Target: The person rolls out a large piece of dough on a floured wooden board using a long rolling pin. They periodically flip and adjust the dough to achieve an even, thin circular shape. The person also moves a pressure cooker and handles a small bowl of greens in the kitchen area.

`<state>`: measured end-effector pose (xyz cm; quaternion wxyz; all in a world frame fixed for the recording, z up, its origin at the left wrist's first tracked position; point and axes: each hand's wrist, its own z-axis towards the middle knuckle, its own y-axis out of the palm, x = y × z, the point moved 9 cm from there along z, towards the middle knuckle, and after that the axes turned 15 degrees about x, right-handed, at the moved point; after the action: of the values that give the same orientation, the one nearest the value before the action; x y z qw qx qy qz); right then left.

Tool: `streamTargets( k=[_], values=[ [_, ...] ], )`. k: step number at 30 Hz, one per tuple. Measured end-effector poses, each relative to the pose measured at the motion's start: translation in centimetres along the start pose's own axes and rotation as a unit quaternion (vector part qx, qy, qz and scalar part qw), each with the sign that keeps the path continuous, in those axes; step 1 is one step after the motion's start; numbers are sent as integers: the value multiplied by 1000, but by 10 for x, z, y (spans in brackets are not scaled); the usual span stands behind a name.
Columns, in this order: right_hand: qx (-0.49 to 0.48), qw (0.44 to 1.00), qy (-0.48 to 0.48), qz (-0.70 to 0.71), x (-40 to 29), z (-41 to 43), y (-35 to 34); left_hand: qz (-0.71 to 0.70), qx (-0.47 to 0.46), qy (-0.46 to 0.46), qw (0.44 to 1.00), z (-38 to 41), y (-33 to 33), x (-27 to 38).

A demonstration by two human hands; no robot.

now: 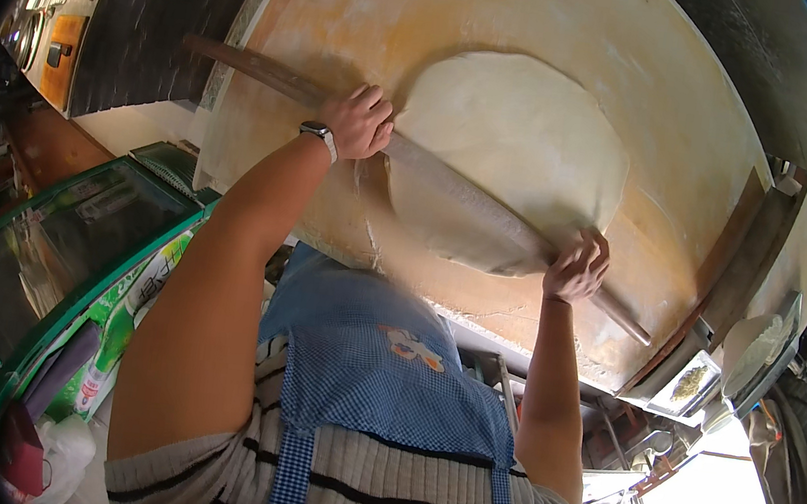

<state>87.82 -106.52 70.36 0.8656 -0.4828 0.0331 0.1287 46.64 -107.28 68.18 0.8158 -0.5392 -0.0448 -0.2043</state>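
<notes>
A large, roughly round sheet of pale dough [517, 122] lies flat on a floured wooden board [661, 125]. Across its near part runs a long wooden rolling pin [464, 188], slanting from upper left to lower right. My left hand [363, 122], with a watch at the wrist, grips the pin just beyond the dough's left edge. My right hand [577, 267] is closed around the pin at the dough's lower right edge. Both ends of the pin stick out past my hands, the left one over the board's edge. The pin covers a strip of the dough.
A green-framed chest with a glass top [91, 214] stands at my left. Beyond the board's left side is a dark surface [177, 5]. Near its right edge sit a small tray of flakes [691, 383] and a bowl of white powder [750, 351]. My blue checked apron [374, 369] is close to the board.
</notes>
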Motion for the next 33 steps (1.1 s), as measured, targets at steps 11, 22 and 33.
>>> streamTargets(
  k=[11, 22, 33],
  values=[
    [30, 999, -2, -33, 3, 58, 23, -38, -35, 91, 995, 65, 30, -24],
    [118, 981, 13, -151, 55, 12, 9, 100, 105, -123, 982, 67, 26, 35],
    [16, 999, -37, 10, 57, 109, 68, 22, -13, 64, 998, 146, 79, 7]
  ],
)
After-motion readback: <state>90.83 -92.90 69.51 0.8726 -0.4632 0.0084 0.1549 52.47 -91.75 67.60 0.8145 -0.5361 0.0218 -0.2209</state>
